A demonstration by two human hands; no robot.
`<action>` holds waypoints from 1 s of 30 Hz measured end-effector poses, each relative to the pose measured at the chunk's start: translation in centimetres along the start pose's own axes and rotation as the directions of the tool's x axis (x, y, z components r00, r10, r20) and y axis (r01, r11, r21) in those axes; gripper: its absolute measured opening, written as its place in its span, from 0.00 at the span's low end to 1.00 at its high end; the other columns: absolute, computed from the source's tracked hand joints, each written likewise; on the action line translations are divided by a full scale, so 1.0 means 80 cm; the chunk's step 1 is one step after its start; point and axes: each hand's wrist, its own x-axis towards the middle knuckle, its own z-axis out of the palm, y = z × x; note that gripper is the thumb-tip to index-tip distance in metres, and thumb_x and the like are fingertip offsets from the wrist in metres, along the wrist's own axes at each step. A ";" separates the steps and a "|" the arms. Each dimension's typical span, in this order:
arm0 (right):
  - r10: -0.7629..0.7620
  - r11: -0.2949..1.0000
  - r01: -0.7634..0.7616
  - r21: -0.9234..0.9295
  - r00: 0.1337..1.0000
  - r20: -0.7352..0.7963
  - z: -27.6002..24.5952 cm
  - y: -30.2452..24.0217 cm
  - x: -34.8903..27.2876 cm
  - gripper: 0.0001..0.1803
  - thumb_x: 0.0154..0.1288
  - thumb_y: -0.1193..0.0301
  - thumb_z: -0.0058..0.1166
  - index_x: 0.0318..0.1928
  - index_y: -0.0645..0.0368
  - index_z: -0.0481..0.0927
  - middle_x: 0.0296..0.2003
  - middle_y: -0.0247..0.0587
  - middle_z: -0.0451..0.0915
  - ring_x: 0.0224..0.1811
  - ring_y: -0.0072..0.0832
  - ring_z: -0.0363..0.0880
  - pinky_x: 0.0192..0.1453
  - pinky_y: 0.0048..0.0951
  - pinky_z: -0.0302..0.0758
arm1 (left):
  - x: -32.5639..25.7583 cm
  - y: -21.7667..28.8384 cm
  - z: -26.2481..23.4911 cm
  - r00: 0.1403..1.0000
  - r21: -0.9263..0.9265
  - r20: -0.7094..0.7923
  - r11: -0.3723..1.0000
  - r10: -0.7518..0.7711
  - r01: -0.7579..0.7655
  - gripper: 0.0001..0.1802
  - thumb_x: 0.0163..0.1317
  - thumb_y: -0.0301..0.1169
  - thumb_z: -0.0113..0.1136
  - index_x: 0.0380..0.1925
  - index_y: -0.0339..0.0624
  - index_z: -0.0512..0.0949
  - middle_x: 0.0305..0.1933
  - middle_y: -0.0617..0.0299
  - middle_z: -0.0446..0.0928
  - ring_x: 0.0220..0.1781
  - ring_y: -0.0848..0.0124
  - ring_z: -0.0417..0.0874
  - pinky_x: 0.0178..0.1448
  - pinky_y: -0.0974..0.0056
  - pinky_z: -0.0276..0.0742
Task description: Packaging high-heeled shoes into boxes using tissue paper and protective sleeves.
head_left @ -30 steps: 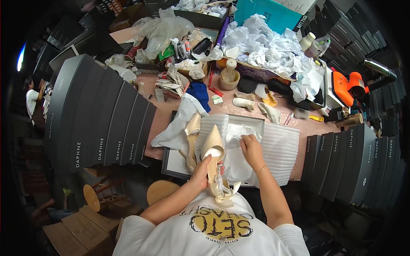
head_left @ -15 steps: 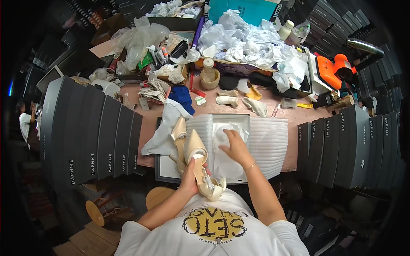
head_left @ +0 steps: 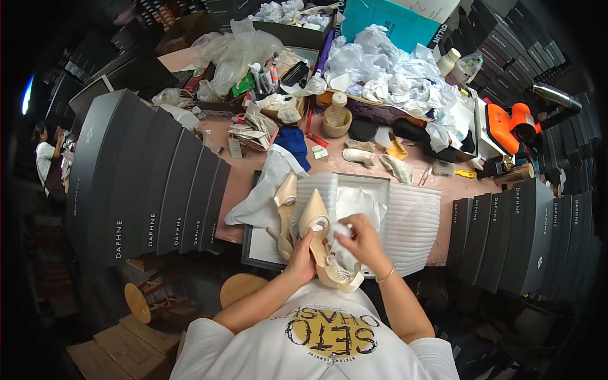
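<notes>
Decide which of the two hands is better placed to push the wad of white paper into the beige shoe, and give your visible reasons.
The right hand: it already pinches the white paper just beside the opening of the beige shoe. The left hand is busy gripping that shoe from below, steadying it.

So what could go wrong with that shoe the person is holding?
The beige shoe is held up in the left hand over the table edge, so it might slip and drop to the floor. The right hand pushes white paper at it; the paper could tear. The second shoe sits close by and could get bumped.
</notes>
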 end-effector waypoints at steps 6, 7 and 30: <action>0.092 0.970 -0.082 0.230 0.995 -0.030 0.034 -0.041 -0.021 0.16 0.55 0.73 0.63 0.44 0.62 0.77 0.40 0.45 0.74 0.35 0.33 0.79 0.35 0.31 0.76 | -0.005 -0.008 0.020 0.989 0.108 0.115 0.988 0.096 -0.108 0.26 0.70 0.46 0.47 0.59 0.42 0.59 0.53 0.57 0.69 0.53 0.65 0.75 0.55 0.60 0.76; 0.036 0.976 -0.044 0.213 0.998 0.042 0.035 -0.029 -0.029 0.17 0.54 0.72 0.64 0.44 0.61 0.77 0.42 0.46 0.73 0.36 0.38 0.79 0.37 0.32 0.76 | -0.006 -0.005 0.016 0.994 0.080 0.094 0.995 0.058 -0.065 0.25 0.70 0.46 0.47 0.59 0.42 0.59 0.54 0.57 0.69 0.53 0.65 0.75 0.55 0.60 0.76; 0.045 0.932 -0.115 -0.344 0.978 -0.204 0.015 0.140 0.009 0.39 0.55 0.78 0.59 0.65 0.69 0.55 0.47 0.60 0.77 0.43 0.43 0.81 0.45 0.34 0.79 | 0.058 0.097 -0.100 0.768 0.938 0.247 0.052 0.591 -0.342 0.25 0.62 0.36 0.60 0.54 0.35 0.67 0.50 0.52 0.75 0.51 0.66 0.77 0.52 0.64 0.74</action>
